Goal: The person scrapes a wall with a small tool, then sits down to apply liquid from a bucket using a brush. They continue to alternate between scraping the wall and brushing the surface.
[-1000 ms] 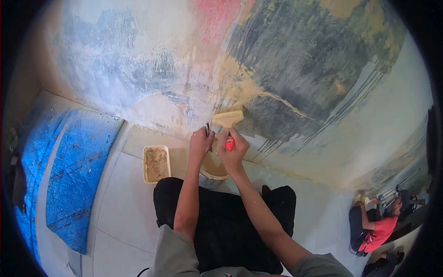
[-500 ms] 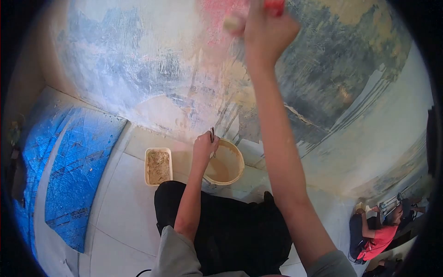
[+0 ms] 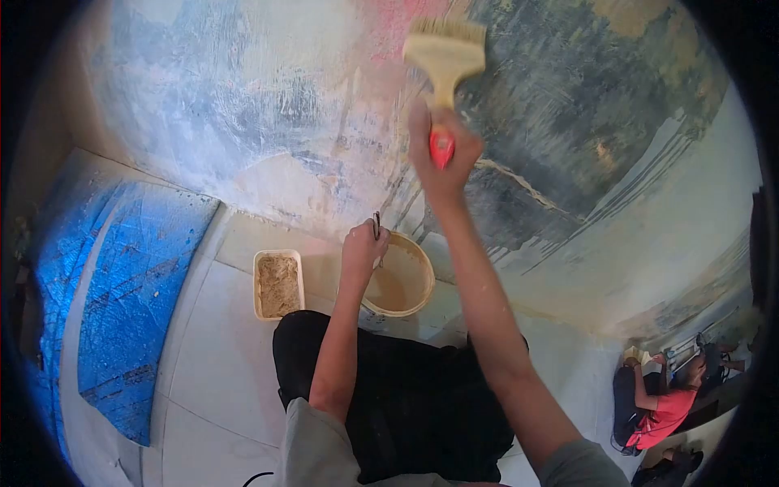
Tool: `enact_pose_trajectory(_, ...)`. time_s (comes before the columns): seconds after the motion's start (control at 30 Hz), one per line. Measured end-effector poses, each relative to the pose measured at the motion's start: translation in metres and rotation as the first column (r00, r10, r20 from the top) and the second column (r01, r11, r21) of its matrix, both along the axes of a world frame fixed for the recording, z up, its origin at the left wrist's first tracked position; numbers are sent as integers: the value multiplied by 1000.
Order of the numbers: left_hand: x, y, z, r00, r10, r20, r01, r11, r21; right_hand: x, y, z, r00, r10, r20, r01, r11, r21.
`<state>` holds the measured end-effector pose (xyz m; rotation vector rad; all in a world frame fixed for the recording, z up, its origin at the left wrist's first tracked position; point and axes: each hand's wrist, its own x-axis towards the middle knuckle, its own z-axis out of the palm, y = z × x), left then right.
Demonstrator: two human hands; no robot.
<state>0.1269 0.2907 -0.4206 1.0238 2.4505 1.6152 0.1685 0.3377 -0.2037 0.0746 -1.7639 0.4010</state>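
Note:
Raised in front of the painted wall (image 3: 552, 105), my right hand (image 3: 464, 154) is closed around the handle of a wide flat paintbrush (image 3: 445, 61). The brush has pale bristles pointing up and a red handle end. Lower down, my left hand (image 3: 359, 247) is closed at the rim of a round bucket (image 3: 422, 300). From its fist pokes a thin tool (image 3: 376, 221) with a dark upper end; a narrow tip shows below over the bucket. What kind of tool it is, I cannot tell. Cloudy beige liquid fills part of the bucket.
Left of the bucket, a rectangular tub (image 3: 301, 284) holds a brown, crumbly material. A blue sheet (image 3: 146, 300) lies on the tiled floor (image 3: 219, 349) at left. At the far right, a person in a red shirt (image 3: 667, 418) sits near the wall.
My right hand has come down with the paintbrush from the top edge of the view, so the whole brush head now shows. My left hand has stayed at the bucket.

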Motion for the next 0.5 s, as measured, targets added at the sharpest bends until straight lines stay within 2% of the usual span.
enact_pose_trajectory(0.07, 3, -3, 5, 1000, 12, 0, -12, 1000, 12, 9, -14, -32, 998, 66, -22, -68, 990, -123)
enact_pose_trajectory(0.13, 1, -2, -1, 999, -24, 34, 23, 999, 27, 15, -21, -68, 995, 80, 58, -61, 957, -284)
enact_pose_trajectory(0.17, -1, -2, -4, 996, -59, 66, 56, 997, 47, 18, -26, -84, 995, 75, 61, -55, 956, -287)
enact_pose_trajectory(0.2, -1, -2, -7, 996, -64, 69, 61, 997, 46, 22, -32, -97, 993, 99, 71, -65, 922, -381)
enact_pose_trajectory(0.23, -1, -2, -10, 997, -76, 28, 73, 991, 117, 27, -37, -108, 989, 123, 79, -72, 878, -472)
enact_pose_trajectory(0.27, -1, -3, -13, 996, -84, -14, 85, 979, 186, 32, -40, -117, 989, 119, 82, -67, 878, -474)
enact_pose_trajectory(0.37, -2, -3, -10, 995, -62, -83, 74, 986, 152, 50, -52, -121, 981, 102, 167, -14, 888, -459)
enact_pose_trajectory(0.4, 0, -6, -4, 994, -69, -84, 81, 985, 151, 60, -62, -106, 970, 175, 166, -12, 723, -690)
enact_pose_trajectory(0.43, 2, -10, 4, 997, -67, -25, 69, 991, 115, 67, -65, -96, 959, 243, 143, 2, 502, -865)
enact_pose_trajectory(0.47, 5, -11, 9, 997, -62, 38, 58, 995, 81, 70, -56, -97, 960, 236, 148, 9, 506, -862)
enact_pose_trajectory(0.5, 6, -6, 5, 997, -70, 44, 66, 994, 86, 73, -45, -97, 971, 203, 128, 22, 454, -891)
